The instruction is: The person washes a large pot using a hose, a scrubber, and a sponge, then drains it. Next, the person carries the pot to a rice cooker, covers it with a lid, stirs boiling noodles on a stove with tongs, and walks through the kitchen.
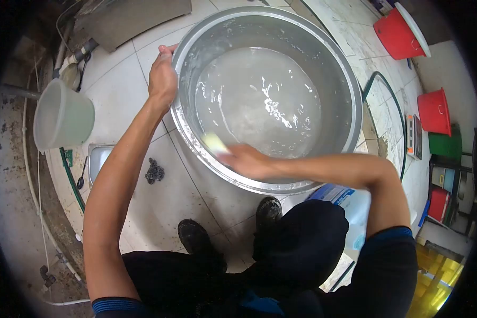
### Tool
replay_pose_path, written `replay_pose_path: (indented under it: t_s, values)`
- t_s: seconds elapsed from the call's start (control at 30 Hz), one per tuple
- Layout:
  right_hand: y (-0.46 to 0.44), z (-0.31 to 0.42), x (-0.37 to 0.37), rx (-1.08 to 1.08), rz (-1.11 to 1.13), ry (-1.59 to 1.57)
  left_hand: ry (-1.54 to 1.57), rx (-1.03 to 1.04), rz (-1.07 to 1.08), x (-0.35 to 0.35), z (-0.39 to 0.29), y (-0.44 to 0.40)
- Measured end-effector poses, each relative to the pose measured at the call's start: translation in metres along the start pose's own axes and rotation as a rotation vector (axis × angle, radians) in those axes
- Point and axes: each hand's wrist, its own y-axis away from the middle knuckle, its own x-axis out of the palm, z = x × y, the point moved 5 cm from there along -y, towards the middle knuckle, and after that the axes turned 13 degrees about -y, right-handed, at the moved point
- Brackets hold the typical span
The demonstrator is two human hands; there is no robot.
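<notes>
A large round metal basin [355, 114] holds cloudy water with bright reflections on its surface. My left hand [163, 79] is wrapped round the basin's outer left side, its fingers partly hidden behind the rim. Inside the near left wall, my right hand [244, 160] grips a pale yellow and white sponge [214, 143] against the metal. The right hand and the sponge are slightly blurred.
A translucent bucket [63, 116] stands at the left, near a small metal tray [99, 159] and a dark scouring pad [154, 171]. A green hose [389, 87] and red tubs [397, 34] lie to the right. My boots are below the basin.
</notes>
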Motion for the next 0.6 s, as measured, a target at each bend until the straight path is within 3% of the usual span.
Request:
replay_pose_path:
  t_s: [0.03,0.13,0.2,0.23,0.27,0.3,0.37,0.4,0.47,0.5,0.57,0.6]
  values:
    - [0.032,0.001,-0.012,0.277,0.143,0.031,-0.029,-0.008,-0.009,-0.003,0.0,-0.001]
    - [0.026,-0.006,-0.01,0.201,0.065,0.179,-0.056,-0.051,-0.05,-0.006,-0.003,0.005]
    - [-0.024,0.038,-0.007,0.006,-0.121,0.086,-0.021,-0.023,-0.046,-0.007,-0.011,0.005]
    - [-0.063,0.058,-0.018,-0.365,-0.405,0.078,-0.006,0.001,-0.06,-0.007,-0.004,0.002]
    - [-0.088,0.085,-0.039,-0.49,-0.59,-0.033,0.01,0.023,-0.075,-0.008,0.001,0.0]
    - [-0.124,0.091,-0.067,-0.597,-0.945,0.054,0.007,0.034,-0.082,-0.009,0.003,-0.002]
    - [-0.149,0.097,-0.117,-0.532,-1.142,-0.235,-0.268,0.115,-0.123,-0.013,0.005,-0.002]
    - [-0.143,0.093,-0.116,-0.538,-1.137,-0.229,-0.27,0.117,-0.155,-0.012,0.005,-0.001]
    - [-0.11,0.099,-0.096,-1.008,-1.077,0.282,-0.303,0.096,-0.179,-0.014,0.005,0.005]
    - [-0.111,0.096,-0.097,-1.014,-1.073,0.299,-0.34,0.081,-0.203,-0.013,0.004,0.003]
    - [-0.118,0.096,-0.088,-1.215,-0.672,0.402,-0.288,0.124,-0.218,-0.008,0.004,-0.003]
    - [-0.127,0.1,-0.107,-1.239,-0.824,0.584,-0.377,0.082,-0.18,-0.009,-0.009,0.004]
